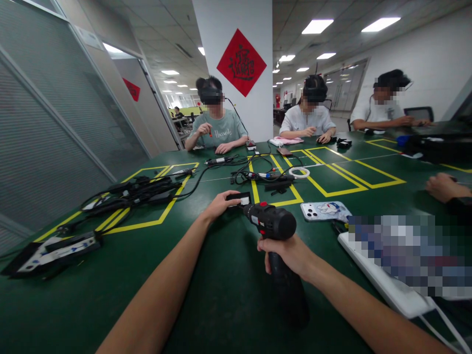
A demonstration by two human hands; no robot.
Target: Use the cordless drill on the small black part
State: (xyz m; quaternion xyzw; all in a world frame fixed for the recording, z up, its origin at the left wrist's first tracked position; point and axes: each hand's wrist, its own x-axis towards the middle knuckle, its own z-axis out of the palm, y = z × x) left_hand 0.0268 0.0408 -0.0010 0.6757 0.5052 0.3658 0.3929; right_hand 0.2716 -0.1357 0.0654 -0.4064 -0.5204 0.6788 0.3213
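Bare forearms (158, 290) stretch over the green table (221, 300) from the near edge, closest of everything. Ahead of the right one, the right hand (283, 253) has its fingers wrapped around the grip of a black drill (275, 222), index finger up by the red trigger. Its chuck points away and leftward, at a small black box (238, 202) flat on the table; whether the tip touches it, I cannot tell. Fingers and thumb of the left hand (220, 205) are drawn narrow, pinching that box by its left end. Something white shows inside the box.

Right of the drill lies a phone (324, 210), back up, and nearer, a white slab (383, 278) whose top is blurred out. Black cables (136, 194) heap over yellow tape (138, 226) on the left, with a black-and-white part (61, 250) nearer. Beyond the box are more wires (258, 175) and a white ring (299, 172).

Across the table sit three people (308, 120) in head-worn gear; another person's hand (446, 188) rests at the right edge.
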